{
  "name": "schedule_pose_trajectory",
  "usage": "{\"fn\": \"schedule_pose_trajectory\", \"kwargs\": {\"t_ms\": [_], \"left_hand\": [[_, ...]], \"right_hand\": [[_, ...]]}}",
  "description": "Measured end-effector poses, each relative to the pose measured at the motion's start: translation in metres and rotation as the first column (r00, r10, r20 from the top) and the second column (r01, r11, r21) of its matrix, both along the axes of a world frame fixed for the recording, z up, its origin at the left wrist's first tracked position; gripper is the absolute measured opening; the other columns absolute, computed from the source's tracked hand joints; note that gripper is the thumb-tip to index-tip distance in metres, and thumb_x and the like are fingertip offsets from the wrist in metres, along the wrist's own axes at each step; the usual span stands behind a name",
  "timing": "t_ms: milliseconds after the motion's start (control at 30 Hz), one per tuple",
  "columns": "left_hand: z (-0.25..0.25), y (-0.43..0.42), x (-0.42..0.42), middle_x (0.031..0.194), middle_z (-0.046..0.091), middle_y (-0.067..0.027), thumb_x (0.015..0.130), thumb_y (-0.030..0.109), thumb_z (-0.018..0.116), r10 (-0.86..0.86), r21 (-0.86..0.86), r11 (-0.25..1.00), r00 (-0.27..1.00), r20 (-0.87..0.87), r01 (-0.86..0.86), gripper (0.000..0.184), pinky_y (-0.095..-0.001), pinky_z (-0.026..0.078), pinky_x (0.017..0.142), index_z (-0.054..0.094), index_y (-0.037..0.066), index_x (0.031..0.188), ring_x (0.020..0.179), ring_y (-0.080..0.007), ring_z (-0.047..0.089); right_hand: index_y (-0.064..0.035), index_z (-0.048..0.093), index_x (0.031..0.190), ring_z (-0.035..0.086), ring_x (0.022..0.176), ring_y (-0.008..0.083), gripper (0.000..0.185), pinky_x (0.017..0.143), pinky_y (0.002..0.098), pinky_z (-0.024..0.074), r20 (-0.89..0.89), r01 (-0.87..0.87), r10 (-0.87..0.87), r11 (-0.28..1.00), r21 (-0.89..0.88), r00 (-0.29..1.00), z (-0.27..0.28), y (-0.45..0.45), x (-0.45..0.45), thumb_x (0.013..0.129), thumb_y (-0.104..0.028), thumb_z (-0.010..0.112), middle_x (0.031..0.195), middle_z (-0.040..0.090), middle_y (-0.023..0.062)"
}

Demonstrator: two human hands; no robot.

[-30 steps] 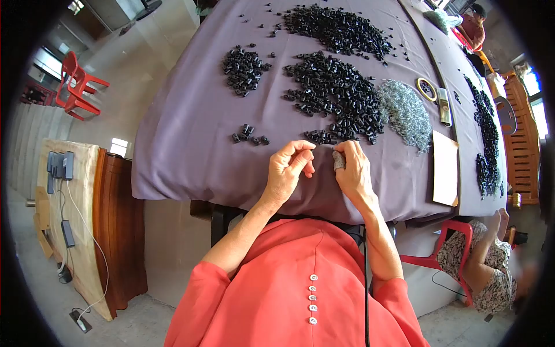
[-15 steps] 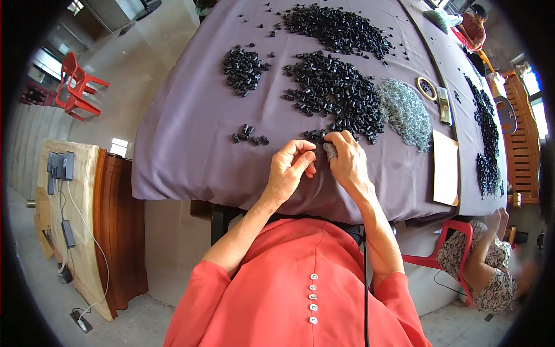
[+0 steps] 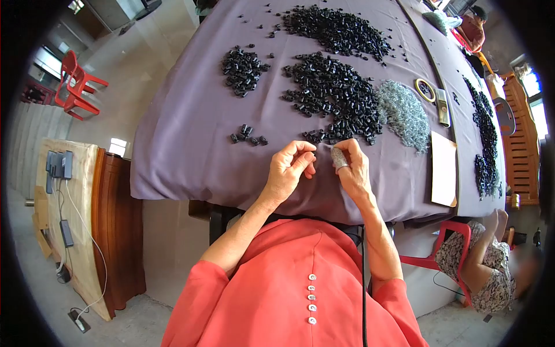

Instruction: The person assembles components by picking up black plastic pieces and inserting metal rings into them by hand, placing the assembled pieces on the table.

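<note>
My left hand [image 3: 291,168] is at the table's near edge, thumb and index pinched on something too small to make out, perhaps dark. To its right, apart from it, my right hand [image 3: 353,168] has its fingers closed together; whatever they hold is too small to tell. A grey wrap covers one of its fingertips. Just beyond both hands lies a large pile of black parts [image 3: 338,95], with a heap of small clear-grey pieces [image 3: 404,115] at its right. A few black parts [image 3: 247,135] lie left of my left hand, below a smaller black pile [image 3: 244,70].
Another black pile [image 3: 335,29] lies farther back on the purple cloth [image 3: 191,115]. At right are a tape roll [image 3: 425,90], a flat card [image 3: 444,169] and a long black pile [image 3: 485,139]. Two people sit along the right side. A wooden cabinet [image 3: 118,231] stands at left.
My right hand reached forward-left to the near edge of the black pile, then came back slightly right. My left hand has stayed nearly still.
</note>
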State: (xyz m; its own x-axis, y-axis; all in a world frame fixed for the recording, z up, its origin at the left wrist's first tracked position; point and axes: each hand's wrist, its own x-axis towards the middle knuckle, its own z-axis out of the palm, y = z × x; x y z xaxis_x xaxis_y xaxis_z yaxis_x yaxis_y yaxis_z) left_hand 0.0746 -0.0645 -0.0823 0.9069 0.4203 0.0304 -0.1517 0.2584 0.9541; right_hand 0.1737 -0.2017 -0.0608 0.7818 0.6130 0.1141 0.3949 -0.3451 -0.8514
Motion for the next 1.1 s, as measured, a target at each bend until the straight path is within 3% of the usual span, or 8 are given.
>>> {"fn": "schedule_pose_trajectory", "kwargs": {"t_ms": [133,233,433,633,767,800,933,1100], "left_hand": [[0.001,0.001,-0.001,0.075,0.059,-0.0058,0.09,0.008,0.053,-0.01,-0.004,1.0,1.0,-0.011,0.01,0.012,-0.0221,0.049,0.056,0.056,0.0,0.098,0.062,-0.0087,0.057],[0.001,0.001,0.0,0.076,0.059,-0.006,0.089,0.008,0.053,-0.02,-0.036,0.999,1.0,-0.015,0.02,0.012,-0.0227,0.05,0.056,0.055,-0.001,0.098,0.062,-0.0093,0.057],[-0.001,0.003,0.0,0.077,0.059,-0.0058,0.089,0.008,0.053,-0.044,-0.036,0.998,0.999,-0.019,0.043,0.013,-0.0232,0.05,0.056,0.055,-0.001,0.1,0.063,-0.01,0.058],[0.0,0.003,0.0,0.074,0.059,-0.0045,0.09,0.007,0.053,-0.065,-0.065,0.996,0.998,0.021,0.066,0.01,-0.0224,0.049,0.056,0.054,0.0,0.098,0.062,-0.0091,0.056],[0.001,0.001,0.0,0.073,0.059,-0.0036,0.09,0.006,0.052,-0.055,-0.033,0.998,0.998,0.023,0.055,0.009,-0.0213,0.048,0.056,0.055,0.001,0.096,0.061,-0.0081,0.055],[0.002,0.001,0.0,0.073,0.059,-0.0032,0.09,0.007,0.052,-0.058,-0.037,0.998,0.998,0.018,0.059,0.008,-0.0211,0.048,0.057,0.055,0.001,0.096,0.061,-0.0078,0.055],[0.005,0.002,0.0,0.072,0.059,-0.0028,0.09,0.004,0.051,-0.061,-0.127,0.99,0.998,0.028,0.064,0.006,-0.0205,0.047,0.055,0.055,0.002,0.094,0.06,-0.0066,0.054],[0.004,0.003,0.0,0.073,0.059,-0.0025,0.09,0.005,0.051,-0.084,-0.181,0.979,0.995,0.051,0.092,0.006,-0.0205,0.048,0.055,0.054,0.002,0.093,0.061,-0.0067,0.054]], "right_hand": [[0.0004,0.054,0.1,0.056,0.065,0.014,0.023,0.056,0.029,0.0465,-0.321,0.109,-0.048,0.978,0.176,0.946,0.009,0.008,-0.011,0.079,0.007,0.048,0.078,0.056,0.0079],[0.0005,0.057,0.103,0.058,0.067,0.0136,0.027,0.058,0.0264,0.0493,-0.219,-0.055,0.095,0.981,0.184,0.971,0.001,0.005,-0.008,0.081,0.009,0.044,0.077,0.057,0.0074],[0.0025,0.058,0.099,0.062,0.068,0.014,0.022,0.062,0.0259,0.0512,-0.314,0.0,0.061,0.982,0.191,0.948,0.001,0.008,-0.009,0.081,0.009,0.047,0.078,0.062,0.0088],[0.0009,0.059,0.094,0.062,0.069,0.0121,0.015,0.064,0.0252,0.0513,-0.19,-0.045,0.096,0.965,0.258,0.977,0.01,0.012,-0.015,0.081,0.006,0.054,0.079,0.064,0.0065],[-0.0024,0.061,0.089,0.056,0.065,0.007,0.01,0.058,0.0219,0.0452,-0.145,-0.024,0.063,0.966,0.257,0.987,0.007,0.017,-0.016,0.081,0.003,0.059,0.074,0.061,0.0011],[-0.0039,0.062,0.087,0.053,0.065,0.0055,0.008,0.055,0.0209,0.0419,-0.1,-0.068,0.115,0.92,0.386,0.988,0.006,0.021,-0.018,0.08,0.001,0.062,0.072,0.059,-0.0005],[-0.0033,0.062,0.083,0.054,0.064,0.0058,0.003,0.056,0.0196,0.044,-0.359,0.042,0.122,0.907,0.418,0.925,0.005,0.023,-0.022,0.082,-0.001,0.061,0.072,0.061,0.0003],[-0.0017,0.059,0.082,0.053,0.06,0.0055,0.003,0.053,0.0186,0.0436,-0.459,0.066,0.17,0.888,0.454,0.872,0.001,0.022,-0.02,0.083,-0.003,0.062,0.071,0.061,0.0015]]}}
